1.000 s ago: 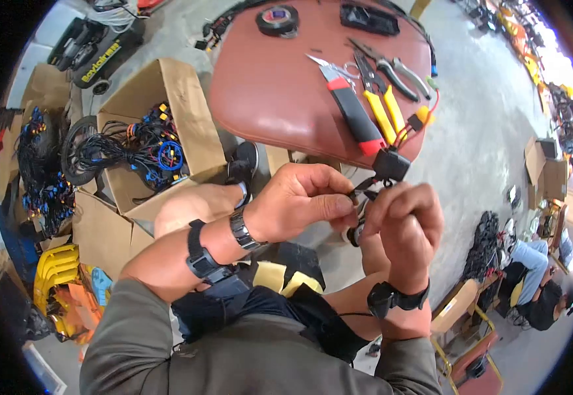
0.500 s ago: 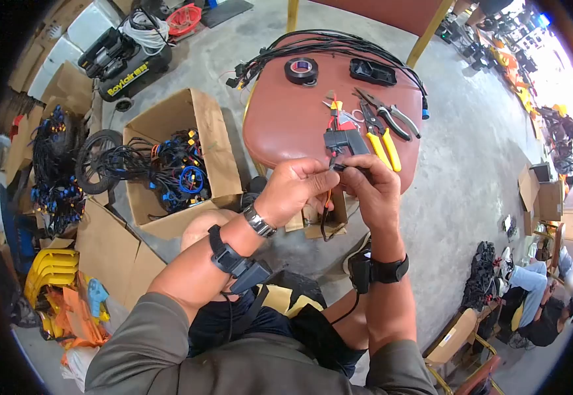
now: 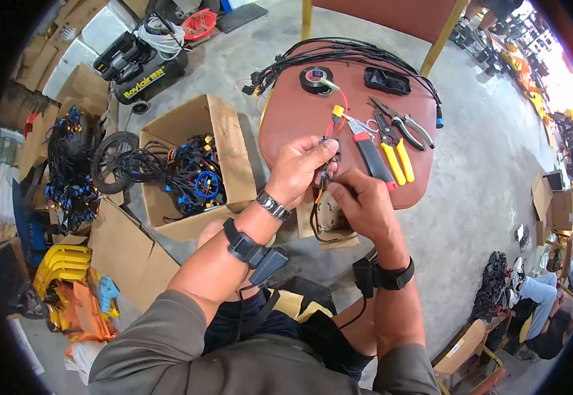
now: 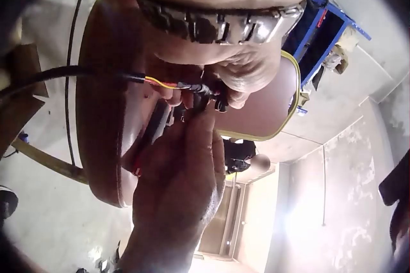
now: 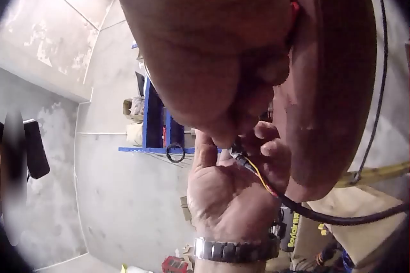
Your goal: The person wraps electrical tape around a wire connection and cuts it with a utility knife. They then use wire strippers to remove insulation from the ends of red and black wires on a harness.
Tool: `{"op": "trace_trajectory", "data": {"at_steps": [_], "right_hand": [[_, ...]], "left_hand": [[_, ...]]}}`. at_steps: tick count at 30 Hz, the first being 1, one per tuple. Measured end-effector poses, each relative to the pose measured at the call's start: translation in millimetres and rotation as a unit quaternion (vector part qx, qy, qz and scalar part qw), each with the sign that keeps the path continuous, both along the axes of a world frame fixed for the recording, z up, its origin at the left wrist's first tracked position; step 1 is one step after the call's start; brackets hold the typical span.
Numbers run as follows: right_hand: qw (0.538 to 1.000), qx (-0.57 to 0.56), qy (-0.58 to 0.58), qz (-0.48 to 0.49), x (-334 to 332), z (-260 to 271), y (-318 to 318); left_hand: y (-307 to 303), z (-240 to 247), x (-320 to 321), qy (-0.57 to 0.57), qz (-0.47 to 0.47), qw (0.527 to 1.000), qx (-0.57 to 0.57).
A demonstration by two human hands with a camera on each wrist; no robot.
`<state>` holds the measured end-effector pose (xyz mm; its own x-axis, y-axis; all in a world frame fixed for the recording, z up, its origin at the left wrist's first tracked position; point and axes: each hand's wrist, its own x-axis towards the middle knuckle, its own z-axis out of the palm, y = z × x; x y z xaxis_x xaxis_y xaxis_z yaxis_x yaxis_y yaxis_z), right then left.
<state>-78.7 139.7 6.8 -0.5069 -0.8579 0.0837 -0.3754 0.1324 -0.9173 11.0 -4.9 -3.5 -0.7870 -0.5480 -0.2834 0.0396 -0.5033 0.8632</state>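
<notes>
My left hand (image 3: 299,168) pinches a small black box (image 3: 337,151) with wires, most of it hidden by the thumb and fingers. A yellow connector (image 3: 338,110) on red wires sticks up above this hand. Just below, my right hand (image 3: 365,204) pinches the wire joint at the box's lower end with thumb and forefinger. From that joint, red and yellow wires (image 4: 160,83) run into a black-sheathed cable (image 5: 339,220), which hangs in a curve below the hands. In the left wrist view both hands' fingertips meet around the dark joint (image 4: 204,90).
The brown padded chair seat (image 3: 293,125) holds yellow-handled pliers (image 3: 395,155), grey pliers (image 3: 408,125), a red-and-black utility knife (image 3: 372,155), black tape (image 3: 316,80), a black tray (image 3: 387,81) and a cable bundle (image 3: 359,49). A carton (image 3: 234,158) of wiring stands left.
The black box has gone from the right of the seat to between the hands, where the left hand now covers most of it. My right hand has shifted lower along the wires.
</notes>
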Motion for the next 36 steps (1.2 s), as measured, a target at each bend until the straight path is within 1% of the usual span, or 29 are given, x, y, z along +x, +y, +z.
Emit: {"op": "trace_trajectory", "data": {"at_steps": [2, 5, 8, 9, 11, 12, 14, 15, 17, 18, 19, 20, 21, 24, 26, 30, 31, 33, 34, 36], "right_hand": [[0.999, 0.028, 0.033, 0.027, 3, 7, -2], [0.994, -0.013, 0.090, 0.056, 9, 10, -9], [0.988, -0.031, 0.136, 0.067, 13, 10, -12], [0.986, -0.032, 0.148, 0.071, 16, 9, -12], [0.980, -0.027, 0.174, 0.093, 14, 7, -11], [0.992, -0.018, 0.101, 0.073, 13, 7, -8], [0.998, 0.000, -0.046, 0.032, 11, 6, -5], [0.994, 0.000, -0.110, 0.017, 8, 5, -3], [0.972, -0.004, -0.233, -0.016, -1, 5, -2], [0.966, -0.004, -0.259, -0.023, -6, 6, -2], [0.958, -0.003, -0.286, -0.029, -11, 8, -3], [0.949, -0.001, -0.313, -0.036, -14, 9, -3], [0.949, 0.005, -0.313, -0.038, -16, 12, -3], [0.931, -0.011, -0.363, -0.024, -21, 7, -5], [0.914, -0.046, -0.404, -0.005, -23, 7, -7], [0.855, -0.117, -0.506, 0.006, -23, 4, -13], [0.857, -0.113, -0.503, 0.008, -24, 0, -14], [0.861, -0.103, -0.497, 0.013, -26, -9, -15], [0.871, -0.091, -0.483, 0.009, -28, -9, -15], [0.889, -0.067, -0.453, 0.002, -31, -5, -15]], "left_hand": [[-6, 1, -1, 0.002, 0.016, 1.000, 0.009], [-7, 7, -5, -0.009, 0.102, 0.995, 0.022], [-10, 11, -4, -0.042, 0.113, 0.993, -0.002], [-11, 9, -7, -0.042, 0.129, 0.991, -0.019], [-12, 8, -6, -0.049, 0.123, 0.991, -0.022], [-13, 7, -6, -0.053, 0.118, 0.991, -0.023], [-26, 5, -6, -0.013, 0.057, 0.998, 0.019], [-31, 5, -6, 0.008, 0.027, 0.999, 0.041], [-27, 6, -7, 0.082, 0.000, 0.994, 0.071], [-25, 7, -8, 0.119, -0.014, 0.989, 0.087], [-29, 7, -3, 0.138, -0.070, 0.981, 0.114], [-29, 8, -4, 0.147, -0.073, 0.979, 0.117], [-28, 11, -4, 0.155, -0.076, 0.978, 0.119], [-32, 11, -3, 0.160, -0.101, 0.974, 0.123], [-35, 8, -1, 0.156, -0.124, 0.972, 0.124], [-37, -5, 0, 0.148, -0.160, 0.970, 0.112], [-36, -7, 0, 0.146, -0.166, 0.969, 0.106], [-34, -9, -3, 0.155, -0.123, 0.978, 0.058], [-34, -8, -5, 0.161, -0.102, 0.981, 0.033], [-35, 0, -5, 0.154, -0.086, 0.984, 0.036]]}}
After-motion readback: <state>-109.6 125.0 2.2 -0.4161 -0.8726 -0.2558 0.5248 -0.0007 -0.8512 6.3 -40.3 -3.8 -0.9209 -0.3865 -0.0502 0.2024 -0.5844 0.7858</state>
